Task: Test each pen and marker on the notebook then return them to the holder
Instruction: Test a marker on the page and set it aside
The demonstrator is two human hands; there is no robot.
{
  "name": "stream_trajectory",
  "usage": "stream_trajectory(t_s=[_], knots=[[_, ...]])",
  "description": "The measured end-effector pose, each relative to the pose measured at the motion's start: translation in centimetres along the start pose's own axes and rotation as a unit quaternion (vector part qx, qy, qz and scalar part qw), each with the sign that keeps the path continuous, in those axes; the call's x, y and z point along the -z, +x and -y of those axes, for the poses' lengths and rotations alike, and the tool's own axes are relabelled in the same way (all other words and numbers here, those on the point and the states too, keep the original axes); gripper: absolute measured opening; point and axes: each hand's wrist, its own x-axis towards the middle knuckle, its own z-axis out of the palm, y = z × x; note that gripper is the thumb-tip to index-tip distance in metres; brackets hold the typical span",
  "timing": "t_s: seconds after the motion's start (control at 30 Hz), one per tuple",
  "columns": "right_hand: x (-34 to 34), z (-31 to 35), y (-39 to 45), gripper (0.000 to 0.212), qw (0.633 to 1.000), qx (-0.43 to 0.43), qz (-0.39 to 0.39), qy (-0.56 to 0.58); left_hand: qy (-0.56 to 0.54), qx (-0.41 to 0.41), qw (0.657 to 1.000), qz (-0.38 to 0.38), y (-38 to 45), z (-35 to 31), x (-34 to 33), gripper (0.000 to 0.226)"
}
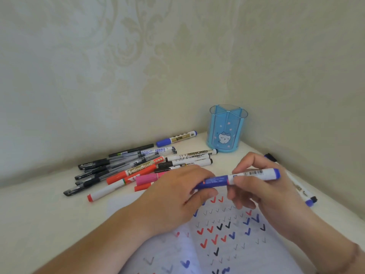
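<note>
My left hand (177, 192) grips the blue marker's (237, 177) cap; my right hand (262, 186) pinches its barrel, above the notebook (227, 244); holder (227, 129) at 12 o'clock.

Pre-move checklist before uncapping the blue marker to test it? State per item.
1. Left hand grips the cap end of the blue marker: ok.
2. Right hand holds the barrel: ok.
3. Cap off: not ok, still on.
4. Notebook open under the hands: ok.
5. Free space on the page for a new tick: cannot tell.
6. Holder upright, compartments free: ok.
</note>
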Motion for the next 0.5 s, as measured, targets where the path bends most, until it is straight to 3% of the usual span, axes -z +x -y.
stream_trajectory(t_s=[0.2, 0.3, 0.5], knots=[[-0.71, -0.61, -0.35, 0.027, 0.999, 0.008, 0.026, -0.019, 0.031, -0.015, 0.999, 0.038, -0.31, -0.32, 0.23, 0.031], [-0.63, -0.45, -0.42, 0.037, 0.998, 0.026, 0.053, -0.006, 0.011, -0.034, 0.999, 0.032, -0.19, -0.36, 0.65, 0.033], [-0.4, -0.09, -0.48, 0.036, 0.996, 0.04, 0.082, 0.001, -0.039, -0.038, 0.998, 0.04, -0.2, -0.92, 0.8, 0.035]])
